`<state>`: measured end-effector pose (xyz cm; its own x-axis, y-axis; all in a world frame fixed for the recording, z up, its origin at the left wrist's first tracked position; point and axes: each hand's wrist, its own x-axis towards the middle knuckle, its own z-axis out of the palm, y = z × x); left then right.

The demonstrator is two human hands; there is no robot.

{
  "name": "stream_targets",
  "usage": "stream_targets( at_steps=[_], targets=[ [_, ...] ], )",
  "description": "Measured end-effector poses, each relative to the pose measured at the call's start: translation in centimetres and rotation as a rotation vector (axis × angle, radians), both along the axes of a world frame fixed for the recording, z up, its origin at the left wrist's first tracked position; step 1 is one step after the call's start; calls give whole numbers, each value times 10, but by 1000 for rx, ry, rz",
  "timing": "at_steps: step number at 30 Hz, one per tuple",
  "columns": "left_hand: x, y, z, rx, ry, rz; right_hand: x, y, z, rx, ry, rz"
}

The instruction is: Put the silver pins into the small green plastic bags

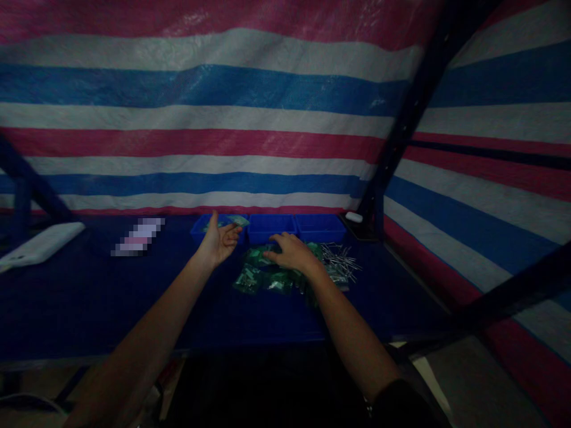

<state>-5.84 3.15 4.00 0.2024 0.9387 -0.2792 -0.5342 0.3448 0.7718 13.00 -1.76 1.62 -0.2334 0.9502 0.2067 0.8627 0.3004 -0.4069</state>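
Observation:
My left hand [218,242] is at the front of the left blue bin [194,229], palm turned up, thumb raised and fingers loosely curled apart. Just beyond its fingertips is a small clear-green packet [238,220]; whether it touches them is hard to tell. More packets show dimly inside that bin. Over a pile of green plastic packets [279,282] hovers my right hand [291,252], thumb and fingers spread, nothing visible in its grasp. One packet with small metal parts [248,279] lies at the pile's left. The right hand and wrist hide part of the pile.
Right of the pile lie loose thin metal rods [341,261]. Middle [272,226] and right [320,226] blue bins stand behind. A white case [354,217] rests on a dark flat object at back right. A white device [42,244] sits left on the blue table [111,303]; dark posts flank it.

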Motion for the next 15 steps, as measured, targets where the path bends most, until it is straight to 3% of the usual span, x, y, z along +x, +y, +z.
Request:
stream_targets(
  at_steps=[3,8,12,14,15],
  targets=[
    [0,-3,-1,6,-59,-120,-2,-5,0,-103,-199,20],
    [7,-4,-10,168,-51,38,-8,-5,3,-63,-162,42],
    [7,6,-19,477,453,262,-8,-8,9,-62,-141,27],
    [11,16,-15,701,800,261,-8,-11,13,-47,-185,0],
    [17,22,-10,809,970,201,-8,-13,15,-31,-211,-13]
  ],
)
